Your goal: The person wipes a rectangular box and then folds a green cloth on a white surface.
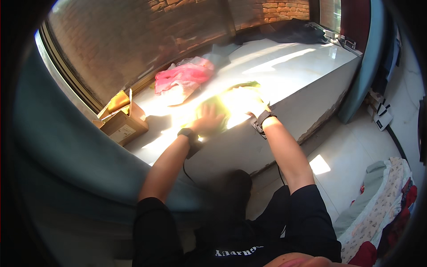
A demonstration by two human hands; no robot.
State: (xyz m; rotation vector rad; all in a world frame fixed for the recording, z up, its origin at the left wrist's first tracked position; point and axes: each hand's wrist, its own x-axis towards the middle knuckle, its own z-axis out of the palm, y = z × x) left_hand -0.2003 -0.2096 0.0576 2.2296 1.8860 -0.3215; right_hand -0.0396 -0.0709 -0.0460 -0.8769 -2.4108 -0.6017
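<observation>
A yellow-green cloth [226,101] lies on the white ledge under strong sunlight, its far edge a darker green. My left hand [210,119] rests on its near left part, palm down with the fingers spread, slightly blurred. At the cloth's right side is my right hand [256,106], so washed out by glare that its fingers do not show. Each wrist wears a dark strap with a small device. Beyond the hands, a pink and white cloth [184,76] sits in a loose heap close to the window.
An opened cardboard box [123,127] stands at the ledge's left end, beside a blue-green curtain [84,133]. Dark fabric [293,32] lies at the far right end. Below, patterned bedding [378,200] lies at lower right. Thin cables hang from both wrists.
</observation>
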